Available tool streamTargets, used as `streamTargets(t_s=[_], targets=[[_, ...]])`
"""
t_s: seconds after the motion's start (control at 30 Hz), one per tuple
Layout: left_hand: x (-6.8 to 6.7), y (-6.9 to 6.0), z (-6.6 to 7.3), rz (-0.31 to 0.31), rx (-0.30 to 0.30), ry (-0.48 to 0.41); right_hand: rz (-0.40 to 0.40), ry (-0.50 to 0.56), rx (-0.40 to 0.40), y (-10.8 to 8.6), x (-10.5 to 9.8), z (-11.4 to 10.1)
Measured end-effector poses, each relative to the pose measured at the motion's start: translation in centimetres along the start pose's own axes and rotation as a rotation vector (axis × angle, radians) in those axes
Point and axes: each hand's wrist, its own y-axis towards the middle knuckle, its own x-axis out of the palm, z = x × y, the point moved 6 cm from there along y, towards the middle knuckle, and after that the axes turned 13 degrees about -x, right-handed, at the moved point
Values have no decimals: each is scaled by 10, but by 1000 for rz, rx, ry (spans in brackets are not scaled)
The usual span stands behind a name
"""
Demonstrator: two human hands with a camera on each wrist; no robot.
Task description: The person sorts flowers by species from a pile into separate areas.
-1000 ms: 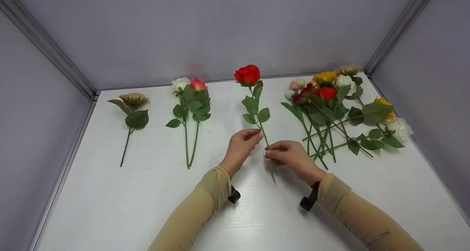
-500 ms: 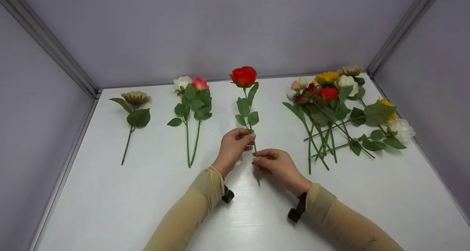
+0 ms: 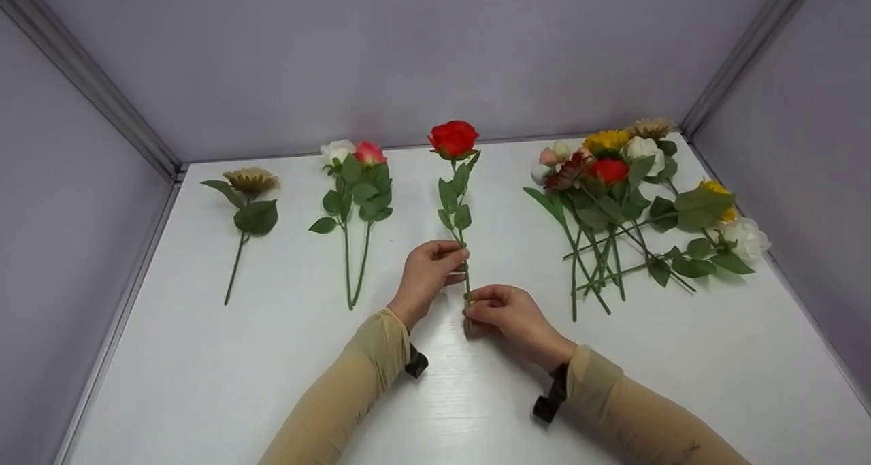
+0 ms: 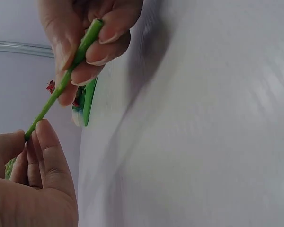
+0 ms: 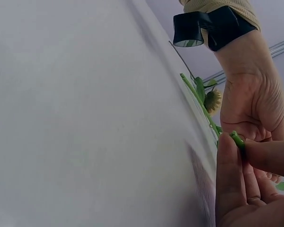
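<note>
A red rose point(image 3: 454, 139) with a green leafy stem stands out between both hands at the middle of the table, its bloom pointing to the back wall. The left hand point(image 3: 423, 278) pinches the stem just below the leaves. Lower down, the right hand point(image 3: 514, 318) pinches the same stem near its cut end. In the left wrist view the bare green stem point(image 4: 49, 103) runs from one hand's fingertips to the other's. The right wrist view has the stem's tip point(image 5: 237, 139) poking out between thumb and fingers.
On the white table point(image 3: 204, 383), a beige flower point(image 3: 252, 181) lies at far left. Beside it lie a white rose point(image 3: 337, 152) and a pink rose point(image 3: 369, 153), stems crossing. At right is a heap with a yellow flower point(image 3: 605, 141) and several others. Grey panels point(image 3: 408, 56) enclose the table.
Both hands have moved left and the right hand also nearer the person. The rose's stem has swung from slanting to nearly straight; the bloom has shifted little. The flowers on the table lie unchanged.
</note>
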Motion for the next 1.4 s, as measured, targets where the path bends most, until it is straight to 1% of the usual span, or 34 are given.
streamTargets(t_s=[0.1,0.2,0.27,0.33,0.43,0.5,0.57,0.63,0.73,0.8,0.87,0.97,1.1,1.17,1.33,1.4], targets=[[-3,-3,-1,-5,-23,35,4,-19,-3,2,3,0],[-8,-5,3,2,-25,93,-3,-45,-16,4,7,-2],[-14,-5,8,19,-16,139,-21,-62,-32,6,11,-4],[-24,-4,15,44,-6,188,-41,-114,-67,9,13,-7],[-46,-3,29,105,0,302,-79,-275,-158,13,13,-16],[-64,-2,39,153,-6,399,-96,-437,-238,15,11,-25],[-83,-1,49,208,-13,515,-118,-600,-315,17,10,-35],[-102,0,57,260,-16,629,-147,-740,-387,20,9,-45],[-126,1,64,331,-11,768,-194,-905,-469,25,10,-60],[-136,1,65,362,-4,841,-224,-993,-509,32,13,-69],[-140,2,63,383,4,895,-247,-1062,-533,39,16,-76],[-139,6,59,396,12,939,-268,-1131,-556,49,21,-83],[-130,12,54,404,18,957,-284,-1137,-554,58,27,-84],[-127,15,52,418,25,968,-295,-1134,-548,59,30,-82],[-123,20,50,449,24,996,-326,-1145,-522,60,33,-76],[-123,22,49,451,20,1002,-331,-1151,-507,60,33,-74]])
